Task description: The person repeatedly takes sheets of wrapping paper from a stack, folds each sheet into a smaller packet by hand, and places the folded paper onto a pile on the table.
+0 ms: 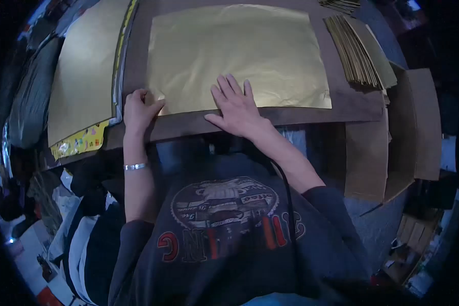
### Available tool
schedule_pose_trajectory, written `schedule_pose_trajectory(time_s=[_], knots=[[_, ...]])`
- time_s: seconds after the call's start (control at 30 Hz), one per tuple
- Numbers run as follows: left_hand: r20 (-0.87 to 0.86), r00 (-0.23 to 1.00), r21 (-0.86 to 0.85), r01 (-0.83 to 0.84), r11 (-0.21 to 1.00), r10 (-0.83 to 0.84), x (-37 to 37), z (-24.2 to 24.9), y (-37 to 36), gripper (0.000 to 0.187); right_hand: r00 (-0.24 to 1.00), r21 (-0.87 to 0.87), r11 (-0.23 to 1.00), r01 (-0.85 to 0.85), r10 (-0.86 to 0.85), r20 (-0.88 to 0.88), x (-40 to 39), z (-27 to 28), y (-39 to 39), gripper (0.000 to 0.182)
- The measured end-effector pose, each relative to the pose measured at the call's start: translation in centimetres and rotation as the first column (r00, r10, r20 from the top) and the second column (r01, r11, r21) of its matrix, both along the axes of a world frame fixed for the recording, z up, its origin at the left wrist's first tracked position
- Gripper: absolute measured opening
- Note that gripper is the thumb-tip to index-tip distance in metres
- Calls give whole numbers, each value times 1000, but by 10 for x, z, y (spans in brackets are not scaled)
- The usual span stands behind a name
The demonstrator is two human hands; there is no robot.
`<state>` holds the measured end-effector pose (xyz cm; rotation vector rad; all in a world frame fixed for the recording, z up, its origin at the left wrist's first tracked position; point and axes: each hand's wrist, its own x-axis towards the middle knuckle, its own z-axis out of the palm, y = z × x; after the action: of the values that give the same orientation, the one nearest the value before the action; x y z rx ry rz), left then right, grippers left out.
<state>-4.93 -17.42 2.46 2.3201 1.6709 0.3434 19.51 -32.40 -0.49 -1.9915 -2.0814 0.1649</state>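
Flat on the brown worktop [188, 124], a large gold sheet [234, 56] lies beneath the open, spread right hand [233, 105], which touches its near edge. The left hand [142, 108] is partly closed at the sheet's near left corner; whether it grips anything, I cannot tell.

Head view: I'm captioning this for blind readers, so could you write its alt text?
A person's right hand lies spread on the near edge of a gold sheet on a brown table, the left hand at its near left corner. Another gold sheet lies left; a brownish stack and an open cardboard box are right.
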Motion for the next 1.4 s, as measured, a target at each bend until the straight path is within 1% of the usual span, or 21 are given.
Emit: schedule_pose_trajectory(time_s=[0.03,0.1,0.13,0.2,0.23,0.3,0.33,0.4,0.43,0.5,0.53,0.6,0.67,0.73,0.8,0.87,0.97,1.07,1.1,1.17,1.4], knots=[[49,999,-66,1,998,2,-5,-7,11,67,999,10,999,-32,32,-10,0,-1,0,76],[493,857,-181,-66,981,149,-14,-36,36,70,1000,29,1000,-2,2,-4,0,-1,0,76],[456,875,-202,-77,976,163,-4,-12,41,70,1000,45,999,-3,4,-10,-1,-3,1,75],[463,878,-107,-82,991,123,10,5,62,59,1000,11,1000,-12,12,-8,-1,0,1,75],[539,812,-264,-90,960,224,26,31,60,57,1000,-5,1000,-13,12,-17,-1,2,1,75],[715,670,-258,-12,966,199,30,-6,120,52,1000,-47,999,-13,13,6,-2,9,1,76],[640,760,-187,13,982,112,35,-13,144,48,1000,-60,998,-9,9,0,-3,9,2,76],[628,768,-240,40,970,124,59,-2,163,56,1000,-22,999,-27,27,-13,-1,9,2,76],[510,858,-120,-3,993,64,67,-8,181,46,999,-23,999,-23,23,-22,-2,11,3,75],[408,900,19,158,987,-152,79,-18,221,36,999,-31,999,-34,34,-7,-2,15,4,75],[237,944,310,149,939,-228,92,-18,224,28,999,-40,999,-28,27,-24,-2,14,5,76],[135,942,481,208,852,-307,130,-20,226,29,999,-83,996,-31,28,-31,-2,18,6,76],[311,858,370,286,884,-408,185,-20,187,34,999,-108,994,-32,30,-19,-2,21,7,76],[89,833,266,508,819,-546,241,-29,121,50,1000,-145,989,-30,30,-6,-3,23,10,78],[-4,712,114,698,707,-703,280,-23,65,63,1000,-179,983,-31,30,-8,-3,26,11,78],[42,667,144,733,665,-744,314,-34,39,66,999,-197,979,-44,44,-6,-3,20,11,80],[-8,712,44,702,711,-702,327,-19,60,70,999,-210,977,-38,33,-29,-2,20,13,81],[-37,834,61,552,831,-551,313,-24,106,76,999,-184,982,-31,26,-28,-1,20,13,80],[33,870,151,483,863,-493,304,-37,121,80,999,-157,987,-34,30,-28,-1,16,11,79],[13,921,154,383,911,-390,282,-40,146,81,999,-205,978,-32,26,-33,-1,20,13,79],[-41,980,131,198,971,-195,197,-37,196,82,998,-205,977,-50,40,-54,0,16,10,82]])
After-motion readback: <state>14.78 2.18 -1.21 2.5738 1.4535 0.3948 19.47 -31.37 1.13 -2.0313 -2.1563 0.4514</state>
